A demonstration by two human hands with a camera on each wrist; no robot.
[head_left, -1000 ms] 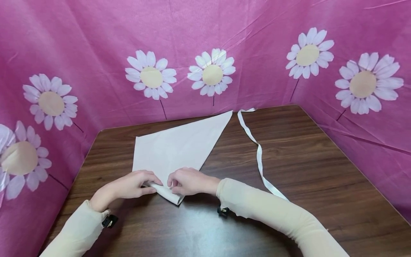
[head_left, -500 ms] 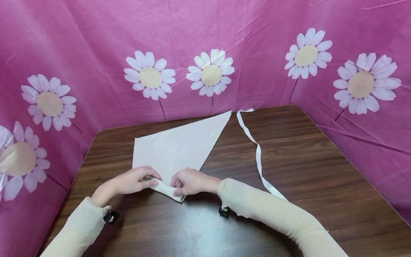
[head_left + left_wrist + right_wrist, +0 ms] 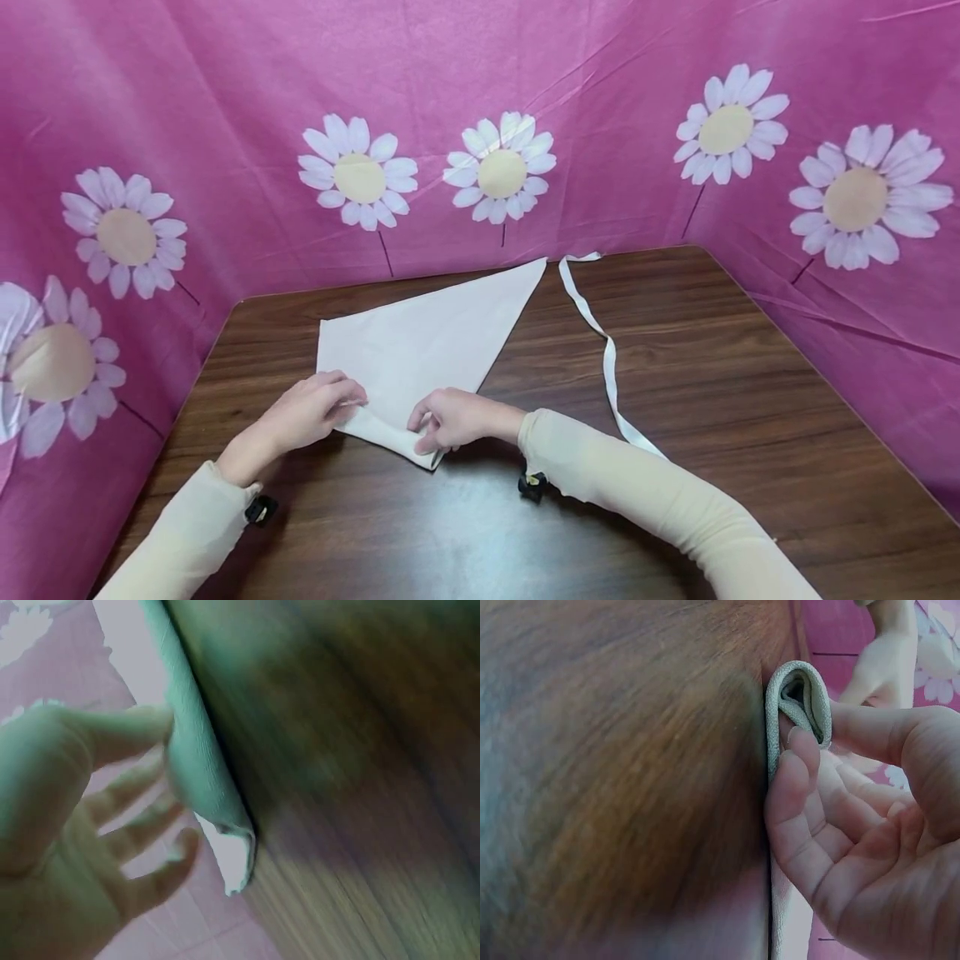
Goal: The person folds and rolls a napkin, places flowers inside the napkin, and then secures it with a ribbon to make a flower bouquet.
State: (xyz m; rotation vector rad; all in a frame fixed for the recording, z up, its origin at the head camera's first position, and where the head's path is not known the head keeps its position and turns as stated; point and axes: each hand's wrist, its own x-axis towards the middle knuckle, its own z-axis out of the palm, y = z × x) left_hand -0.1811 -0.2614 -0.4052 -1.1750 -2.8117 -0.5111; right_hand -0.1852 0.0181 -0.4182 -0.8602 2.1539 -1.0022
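Note:
A white cloth point(image 3: 405, 350) lies on the table, its near edge turned over into a roll point(image 3: 386, 435). My left hand point(image 3: 311, 410) holds the roll's left end between thumb and fingers. In the left wrist view, the thumb point(image 3: 131, 731) lies against the roll point(image 3: 201, 761) while the other fingers spread behind it. At the opposite end, my right hand point(image 3: 453, 418) pinches the roll. From the right wrist, the roll's end point(image 3: 799, 697) shows as an open loop of layers, with fingertips tucked at its inner side and the thumb on its outer side.
To the right of the cloth, a narrow white ribbon point(image 3: 609, 367) trails over the brown wooden table point(image 3: 720, 400), partly under the right sleeve point(image 3: 615, 467). A pink curtain point(image 3: 600, 108) with daisies stands around the table's back and sides.
The left hand has moved up and left along the roll, baring more of it. The right hand and the roll's near end have shifted slightly right. The ribbon stays put.

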